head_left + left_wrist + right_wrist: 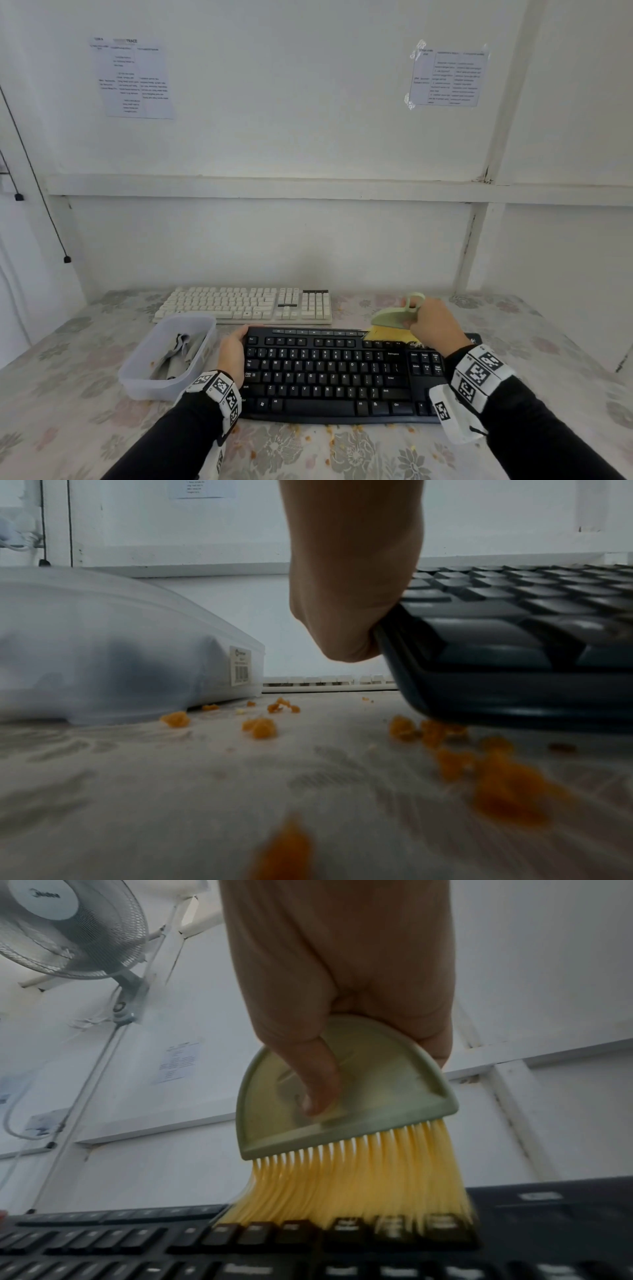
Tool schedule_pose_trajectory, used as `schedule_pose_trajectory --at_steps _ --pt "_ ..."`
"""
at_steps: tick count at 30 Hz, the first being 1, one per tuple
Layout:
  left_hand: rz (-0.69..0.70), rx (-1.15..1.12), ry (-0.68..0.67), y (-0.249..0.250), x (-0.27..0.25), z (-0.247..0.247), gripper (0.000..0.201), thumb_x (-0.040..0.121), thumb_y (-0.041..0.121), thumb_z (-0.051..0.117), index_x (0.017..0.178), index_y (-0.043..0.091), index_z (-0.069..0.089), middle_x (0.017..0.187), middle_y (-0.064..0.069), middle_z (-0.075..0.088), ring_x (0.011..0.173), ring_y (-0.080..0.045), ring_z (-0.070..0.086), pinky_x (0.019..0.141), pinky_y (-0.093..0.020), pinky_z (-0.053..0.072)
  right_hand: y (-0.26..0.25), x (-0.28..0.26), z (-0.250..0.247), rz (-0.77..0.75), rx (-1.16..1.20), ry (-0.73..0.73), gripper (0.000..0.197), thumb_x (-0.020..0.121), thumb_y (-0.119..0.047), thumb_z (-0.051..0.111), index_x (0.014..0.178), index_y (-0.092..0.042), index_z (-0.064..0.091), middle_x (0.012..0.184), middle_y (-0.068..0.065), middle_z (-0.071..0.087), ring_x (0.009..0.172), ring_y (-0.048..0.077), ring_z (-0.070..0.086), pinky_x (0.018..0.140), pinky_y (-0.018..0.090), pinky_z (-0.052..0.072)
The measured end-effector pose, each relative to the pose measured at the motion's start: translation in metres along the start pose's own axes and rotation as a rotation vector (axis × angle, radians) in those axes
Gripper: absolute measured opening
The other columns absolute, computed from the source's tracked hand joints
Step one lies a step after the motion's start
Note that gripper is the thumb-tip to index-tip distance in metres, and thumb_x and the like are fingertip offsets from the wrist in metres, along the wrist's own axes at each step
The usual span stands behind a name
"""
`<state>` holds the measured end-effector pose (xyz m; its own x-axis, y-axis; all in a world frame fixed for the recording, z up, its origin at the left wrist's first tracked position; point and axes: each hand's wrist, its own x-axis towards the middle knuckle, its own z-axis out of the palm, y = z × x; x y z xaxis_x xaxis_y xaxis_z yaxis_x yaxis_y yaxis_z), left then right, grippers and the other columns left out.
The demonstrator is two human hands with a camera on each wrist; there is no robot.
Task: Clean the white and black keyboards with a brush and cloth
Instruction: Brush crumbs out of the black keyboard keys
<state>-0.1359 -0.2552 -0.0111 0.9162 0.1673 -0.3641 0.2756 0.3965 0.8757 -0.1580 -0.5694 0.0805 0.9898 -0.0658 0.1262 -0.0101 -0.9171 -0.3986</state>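
Head view: our right hand grasps the brush on the black keyboard at the worktop's near edge; our left hand clasps its end. We sweep crumbs row by row.

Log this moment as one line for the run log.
right hand grips brush | bristles on black keyboard top row | left hand holds its left edge | crumbs on table

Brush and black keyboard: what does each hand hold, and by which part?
The right hand grips the brush by its green plastic head, thumb on its face. The left hand grips the black keyboard at its left edge.
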Motion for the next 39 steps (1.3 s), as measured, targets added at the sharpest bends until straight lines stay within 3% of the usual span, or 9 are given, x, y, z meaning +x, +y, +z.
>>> schedule_pose_trajectory --at_steps 6,12,15,19,24,29,34,36,39 --pt "0.013 -0.002 -0.003 -0.002 0.003 0.001 0.038 0.1 0.028 0.034 0.087 0.011 0.064 0.067 -0.01 0.067 0.069 -0.028 0.061 0.066 -0.035 0.048 0.032 -0.008 -0.018 0.098 -0.011 0.045 0.022 0.085 -0.004 0.054 0.094 -0.024 0.057 0.091 0.009 0.058 0.084 0.027 0.056 0.072 0.029 0.045" --pt "0.013 0.023 -0.008 -0.002 0.002 0.001 0.041 0.101 0.031 0.032 0.09 0.009 0.064 0.074 -0.013 0.067 0.075 -0.03 0.06 0.067 -0.037 0.047 0.057 -0.011 -0.027 0.285 -0.06 0.114 0.024 0.083 -0.011 0.054 0.105 -0.014 0.061 0.088 0.006 0.058 0.084 0.027 0.058 0.076 0.032 0.047" --pt "0.034 0.04 -0.002 -0.003 0.005 -0.001 0.04 0.101 0.031 0.033 0.091 0.009 0.066 0.087 -0.016 0.065 0.079 -0.031 0.062 0.072 -0.038 0.049 0.062 -0.013 -0.033 0.361 -0.108 0.149 0.019 0.083 -0.01 0.051 0.101 -0.009 0.059 0.075 0.004 0.053 0.076 0.026 0.053 0.073 0.033 0.048" --pt "0.034 0.028 -0.01 -0.004 0.008 -0.002 0.039 0.1 0.029 0.034 0.09 0.01 0.067 0.085 -0.015 0.065 0.078 -0.031 0.062 0.072 -0.038 0.05 0.052 -0.017 -0.039 0.373 -0.154 0.211 0.016 0.083 -0.002 0.046 0.092 -0.008 0.057 0.063 0.0 0.044 0.071 0.024 0.05 0.07 0.033 0.046" --pt "0.023 -0.027 -0.038 -0.003 0.006 0.001 0.039 0.101 0.028 0.033 0.085 0.01 0.063 0.064 -0.009 0.067 0.069 -0.028 0.06 0.066 -0.035 0.048 0.016 -0.019 -0.03 0.133 -0.114 0.317 0.033 0.081 0.001 0.047 0.101 -0.022 0.061 0.072 0.002 0.054 0.068 0.024 0.05 0.062 0.028 0.041" --pt "0.019 -0.045 -0.059 -0.002 0.002 0.002 0.037 0.1 0.026 0.034 0.081 0.011 0.062 0.058 -0.008 0.064 0.051 -0.023 0.063 0.063 -0.033 0.047 -0.047 -0.022 0.0 -0.198 0.283 0.05 0.038 0.084 0.001 0.057 0.075 -0.036 0.052 0.074 -0.005 0.059 0.058 0.007 0.052 0.05 0.008 0.041" --pt "0.024 -0.016 -0.08 0.001 -0.004 0.003 0.037 0.097 0.027 0.037 0.076 0.011 0.062 0.06 -0.009 0.061 0.048 -0.023 0.061 0.056 -0.029 0.049 -0.11 -0.022 0.043 -0.358 0.371 -0.162 0.023 0.091 -0.009 0.055 0.114 -0.013 0.058 0.092 0.004 0.061 0.058 0.011 0.051 0.048 0.014 0.044" --pt "0.049 0.016 -0.049 0.0 -0.003 0.001 0.036 0.096 0.029 0.039 0.082 0.009 0.064 0.07 -0.011 0.062 0.057 -0.025 0.063 0.06 -0.031 0.05 -0.129 -0.023 0.055 -0.419 0.362 -0.199 0.024 0.093 -0.009 0.052 0.116 -0.008 0.057 0.083 0.0 0.057 0.05 0.006 0.044 0.042 0.012 0.039" --pt "0.106 0.067 0.013 -0.003 0.007 -0.009 0.045 0.09 0.038 0.045 0.101 0.003 0.071 0.1 -0.02 0.068 0.1 -0.038 0.063 0.096 -0.048 0.047 -0.148 -0.023 0.065 -0.474 0.278 -0.234 0.025 0.093 -0.007 0.049 0.117 -0.007 0.057 0.082 0.001 0.059 0.053 0.007 0.047 0.046 0.012 0.041"
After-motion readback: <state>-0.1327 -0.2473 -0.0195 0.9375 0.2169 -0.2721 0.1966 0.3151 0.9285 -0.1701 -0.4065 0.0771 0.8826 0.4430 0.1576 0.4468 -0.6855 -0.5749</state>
